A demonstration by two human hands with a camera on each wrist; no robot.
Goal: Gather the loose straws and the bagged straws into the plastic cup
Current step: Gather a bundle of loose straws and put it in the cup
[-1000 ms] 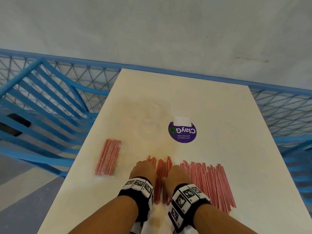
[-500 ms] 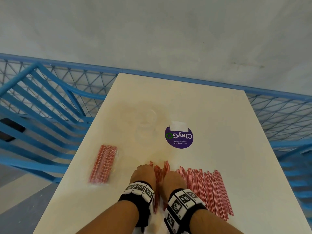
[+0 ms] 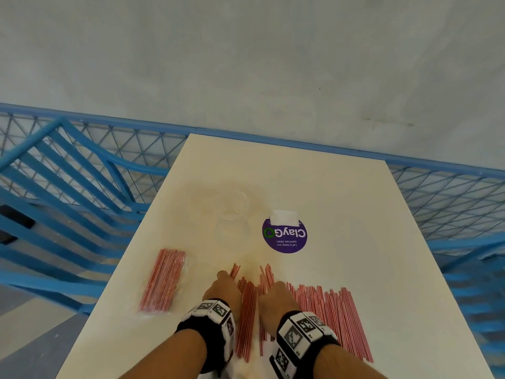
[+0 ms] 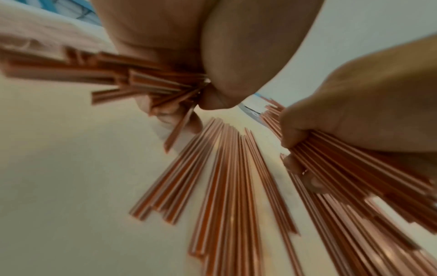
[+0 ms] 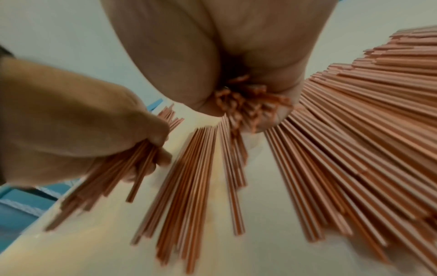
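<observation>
Red-and-white loose straws (image 3: 330, 313) lie fanned out on the near part of the white table (image 3: 341, 203). My left hand (image 3: 222, 287) grips a bunch of them at the fan's left end; the left wrist view shows the fingers (image 4: 179, 119) curled round that bunch. My right hand (image 3: 276, 295) grips a second bunch (image 5: 248, 106) just to the right. More straws (image 4: 227, 177) lie flat between the two hands. The bagged straws (image 3: 164, 287) lie near the left edge, untouched. The clear plastic cup (image 3: 231, 207) shows faintly beyond the hands.
A round purple sticker (image 3: 284, 237) with a white tab sits to the right of the cup. Blue mesh railing (image 3: 451, 203) and a blue slatted frame (image 3: 68, 192) border the table on both sides. A grey wall rises behind.
Both hands have drawn slightly apart, each holding its own bunch of straws. The left hand shifted left, and a strip of straws now lies between them.
</observation>
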